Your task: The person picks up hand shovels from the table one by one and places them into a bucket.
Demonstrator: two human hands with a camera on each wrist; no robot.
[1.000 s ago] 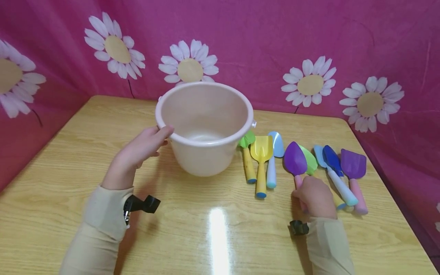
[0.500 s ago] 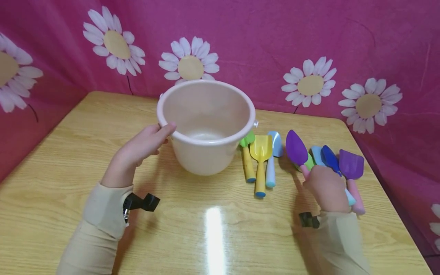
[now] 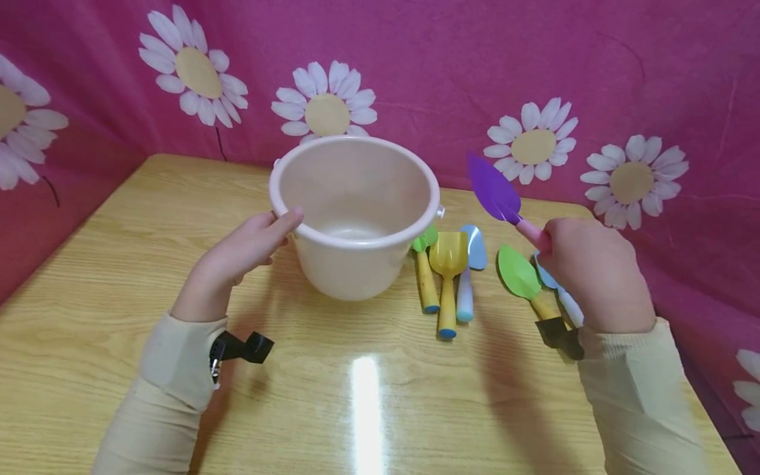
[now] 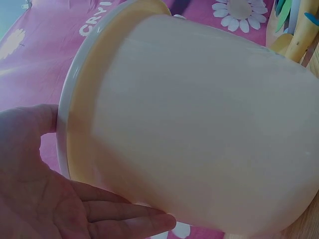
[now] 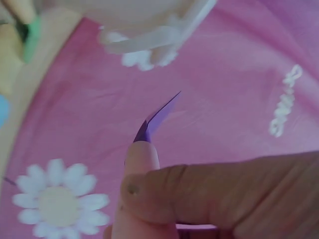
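A pale pink plastic bucket (image 3: 356, 274) stands upright on the wooden table. My left hand (image 3: 234, 260) holds its left rim, the thumb over the edge and the fairly straight fingers (image 4: 129, 224) along the outer wall. Raised above the table at the right, my right hand (image 3: 600, 277) grips a toy trowel by its pink handle (image 3: 531, 232). The purple blade (image 3: 495, 190) points up and left toward the bucket's side. In the right wrist view, the thumb (image 5: 154, 194) presses on the trowel's handle.
Right of the bucket lie a green-headed tool (image 3: 426, 239), a yellow shovel (image 3: 449, 254) and a light-blue trowel (image 3: 475, 247). Under my right arm are a green trowel (image 3: 518, 272) and another light-blue tool (image 3: 571, 307). A pink flowered cloth (image 3: 427, 79) hangs behind the table.
My right hand has lifted the purple trowel off the table, up and to the right, uncovering the green trowel. The left hand has stayed on the bucket's rim.
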